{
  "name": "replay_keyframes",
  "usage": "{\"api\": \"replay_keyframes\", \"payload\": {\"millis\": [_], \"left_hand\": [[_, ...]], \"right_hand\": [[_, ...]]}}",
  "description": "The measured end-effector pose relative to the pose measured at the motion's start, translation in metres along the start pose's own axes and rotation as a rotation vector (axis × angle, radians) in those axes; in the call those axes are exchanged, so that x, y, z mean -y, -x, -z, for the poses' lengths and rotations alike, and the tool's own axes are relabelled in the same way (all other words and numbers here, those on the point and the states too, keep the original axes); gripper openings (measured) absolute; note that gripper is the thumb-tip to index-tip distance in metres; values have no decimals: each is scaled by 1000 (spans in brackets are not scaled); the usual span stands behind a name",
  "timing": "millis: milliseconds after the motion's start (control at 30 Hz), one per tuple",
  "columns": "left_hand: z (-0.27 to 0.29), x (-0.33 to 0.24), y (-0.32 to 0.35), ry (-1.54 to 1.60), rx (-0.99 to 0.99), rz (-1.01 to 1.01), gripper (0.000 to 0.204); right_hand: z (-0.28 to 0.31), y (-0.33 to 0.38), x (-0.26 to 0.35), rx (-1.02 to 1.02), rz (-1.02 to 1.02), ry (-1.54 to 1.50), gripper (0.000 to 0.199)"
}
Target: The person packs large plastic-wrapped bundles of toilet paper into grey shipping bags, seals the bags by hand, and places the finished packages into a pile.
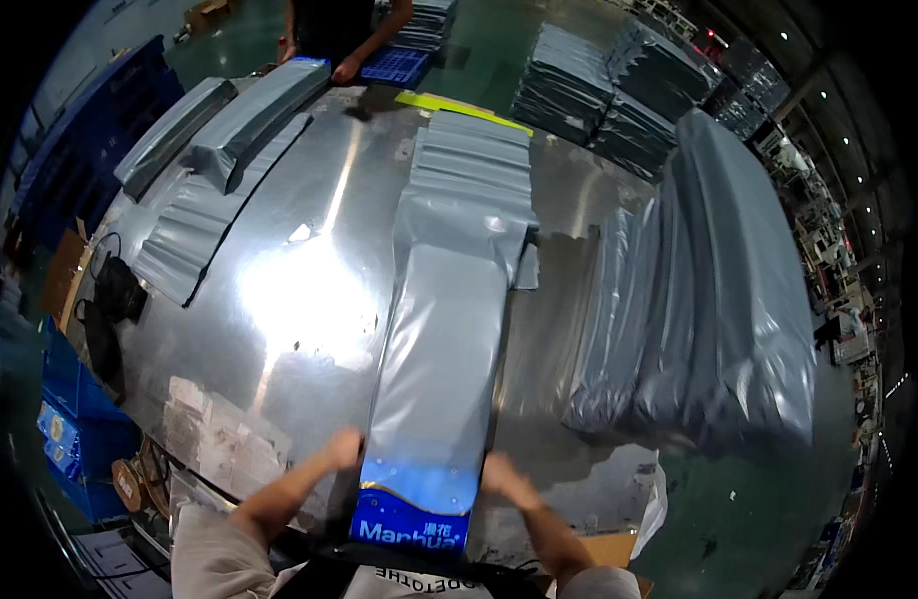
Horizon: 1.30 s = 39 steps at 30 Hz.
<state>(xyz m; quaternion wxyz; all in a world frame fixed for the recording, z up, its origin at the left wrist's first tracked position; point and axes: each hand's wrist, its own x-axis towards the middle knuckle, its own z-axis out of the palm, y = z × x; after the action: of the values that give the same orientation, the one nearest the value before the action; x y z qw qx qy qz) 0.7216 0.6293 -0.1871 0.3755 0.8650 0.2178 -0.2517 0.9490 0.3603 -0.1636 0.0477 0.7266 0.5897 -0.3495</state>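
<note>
A long blue package [409, 521] lies on the metal table in front of me, its near end bare. A grey plastic bag [439, 349] covers the rest of it and stretches toward the far side. My left hand [345, 449] is closed at the left edge of the bag, near its mouth. At the opposite edge my right hand [505, 479] is also closed on the bag, slightly blurred. The fingertips of both hands are partly hidden against the sides. Under the bag's far end lies a stack of flat grey bags [474, 160].
Large filled grey bags [748, 290] stand along the right edge of the metal table [249, 349]. More grey packages [259, 120] lie at far left, where another person's hand [347, 70] rests. Stacked grey bundles [564, 85] stand beyond. A black cable [109, 285] lies at left.
</note>
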Motion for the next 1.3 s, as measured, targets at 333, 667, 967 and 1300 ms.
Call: {"api": "replay_keyframes", "payload": {"millis": [333, 667, 967, 1300], "left_hand": [[-84, -30, 106, 1835, 81, 80, 19], [-119, 65, 159, 479, -206, 100, 26], [-121, 22, 146, 41, -584, 49, 27], [-120, 25, 196, 959, -112, 220, 14]], "right_hand": [[-78, 51, 154, -376, -20, -874, 21], [-84, 122, 204, -401, -571, -572, 41], [-125, -16, 220, -412, -546, -429, 49], [-124, 3, 300, -729, 3, -604, 29]]}}
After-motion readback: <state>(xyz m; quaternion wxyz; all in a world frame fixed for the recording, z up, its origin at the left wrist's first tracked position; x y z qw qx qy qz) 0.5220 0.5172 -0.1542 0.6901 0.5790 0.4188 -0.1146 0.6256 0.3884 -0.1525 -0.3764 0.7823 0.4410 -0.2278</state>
